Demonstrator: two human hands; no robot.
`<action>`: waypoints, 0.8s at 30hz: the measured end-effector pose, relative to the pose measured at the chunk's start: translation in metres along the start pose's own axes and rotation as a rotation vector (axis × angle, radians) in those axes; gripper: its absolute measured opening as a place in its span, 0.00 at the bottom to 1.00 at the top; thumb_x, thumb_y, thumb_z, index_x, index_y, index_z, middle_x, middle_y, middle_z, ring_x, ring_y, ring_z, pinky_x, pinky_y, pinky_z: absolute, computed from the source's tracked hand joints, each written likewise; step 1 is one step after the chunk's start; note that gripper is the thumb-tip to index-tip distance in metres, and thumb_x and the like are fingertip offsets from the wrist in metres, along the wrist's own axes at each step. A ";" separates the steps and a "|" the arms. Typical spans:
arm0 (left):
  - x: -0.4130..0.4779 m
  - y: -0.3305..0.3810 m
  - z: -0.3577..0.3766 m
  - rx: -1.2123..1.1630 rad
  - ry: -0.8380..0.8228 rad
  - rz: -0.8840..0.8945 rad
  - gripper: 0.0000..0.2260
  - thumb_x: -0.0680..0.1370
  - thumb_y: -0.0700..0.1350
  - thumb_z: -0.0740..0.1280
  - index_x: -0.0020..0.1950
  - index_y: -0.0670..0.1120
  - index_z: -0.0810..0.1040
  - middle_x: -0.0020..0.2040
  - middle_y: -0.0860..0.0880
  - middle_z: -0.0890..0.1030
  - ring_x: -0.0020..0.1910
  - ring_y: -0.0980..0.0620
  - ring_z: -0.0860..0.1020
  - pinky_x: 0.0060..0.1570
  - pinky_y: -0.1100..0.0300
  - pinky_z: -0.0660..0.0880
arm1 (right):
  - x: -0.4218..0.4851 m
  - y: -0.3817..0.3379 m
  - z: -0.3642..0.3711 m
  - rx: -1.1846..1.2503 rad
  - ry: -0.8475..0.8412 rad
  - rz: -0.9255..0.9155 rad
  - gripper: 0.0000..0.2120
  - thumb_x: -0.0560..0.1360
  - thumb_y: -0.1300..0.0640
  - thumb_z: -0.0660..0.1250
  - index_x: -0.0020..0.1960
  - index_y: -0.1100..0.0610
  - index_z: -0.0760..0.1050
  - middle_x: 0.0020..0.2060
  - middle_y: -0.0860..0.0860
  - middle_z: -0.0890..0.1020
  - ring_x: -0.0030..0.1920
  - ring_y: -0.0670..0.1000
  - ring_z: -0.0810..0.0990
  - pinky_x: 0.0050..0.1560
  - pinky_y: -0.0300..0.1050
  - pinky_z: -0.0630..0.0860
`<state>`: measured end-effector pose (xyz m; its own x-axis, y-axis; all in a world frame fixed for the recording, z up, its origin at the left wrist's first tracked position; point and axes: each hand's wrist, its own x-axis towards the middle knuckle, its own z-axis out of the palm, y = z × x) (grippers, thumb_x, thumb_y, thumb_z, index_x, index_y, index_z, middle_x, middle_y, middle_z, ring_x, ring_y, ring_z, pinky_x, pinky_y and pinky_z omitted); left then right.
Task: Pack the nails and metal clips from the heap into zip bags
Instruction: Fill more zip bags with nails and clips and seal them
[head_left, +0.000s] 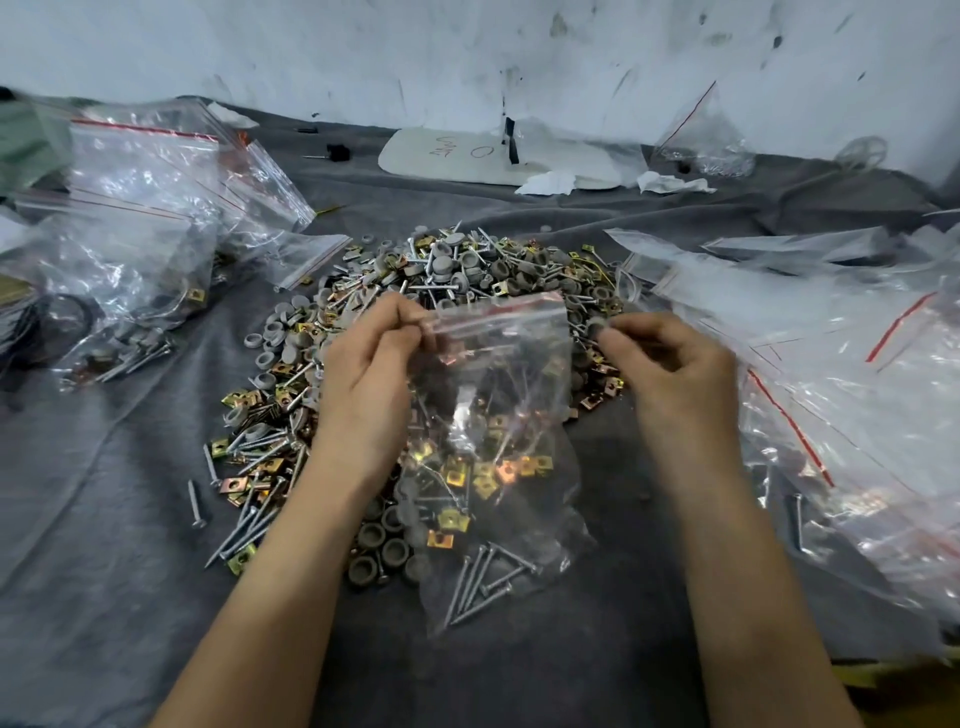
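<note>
A wrinkled dark grey cloth (119, 519) carries a heap of silver nails, brass-coloured clips and grey round caps (462, 270), clear red-striped zip bags (145, 171) either side, a white board (457, 156) behind.

Centre: heap (441, 280) on the cloth (104, 519).
Before heap: zip bag (511, 364), nails (483, 577) in its bottom, left corner of its mouth pinched by left hand (363, 374).
Right of bag mouth: right hand (670, 369), small round piece (597, 329) between fingers (621, 340).
Upper left: filled bags (130, 218).
Right edge: piled bags (831, 364).
Top centre: board (457, 156), behind heap, below wall (467, 52).
</note>
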<state>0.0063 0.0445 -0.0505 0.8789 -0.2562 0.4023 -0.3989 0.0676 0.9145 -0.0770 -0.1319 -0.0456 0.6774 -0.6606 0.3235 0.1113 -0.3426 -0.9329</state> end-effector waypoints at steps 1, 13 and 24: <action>-0.001 0.001 0.002 0.053 -0.048 0.010 0.11 0.77 0.39 0.55 0.37 0.46 0.72 0.32 0.54 0.75 0.31 0.61 0.71 0.31 0.70 0.68 | -0.002 -0.009 -0.004 0.093 0.003 -0.041 0.08 0.72 0.61 0.72 0.41 0.48 0.79 0.36 0.42 0.82 0.36 0.36 0.79 0.34 0.26 0.72; -0.014 0.006 0.020 0.146 -0.241 0.327 0.07 0.75 0.34 0.57 0.43 0.40 0.74 0.43 0.40 0.77 0.44 0.43 0.75 0.44 0.42 0.72 | -0.016 -0.047 -0.012 -0.095 -0.225 -0.288 0.08 0.73 0.60 0.71 0.47 0.48 0.81 0.43 0.42 0.83 0.47 0.42 0.81 0.47 0.37 0.78; -0.011 0.007 0.014 0.076 -0.060 0.269 0.09 0.76 0.40 0.56 0.44 0.53 0.71 0.40 0.51 0.75 0.40 0.53 0.72 0.39 0.55 0.69 | 0.001 0.015 0.002 -0.354 -0.176 0.127 0.06 0.74 0.58 0.70 0.44 0.47 0.79 0.40 0.42 0.81 0.42 0.42 0.79 0.36 0.35 0.69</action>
<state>-0.0102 0.0341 -0.0494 0.7228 -0.2956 0.6246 -0.6359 0.0693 0.7687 -0.0734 -0.1362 -0.0595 0.7873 -0.5984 0.1487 -0.2172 -0.4948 -0.8414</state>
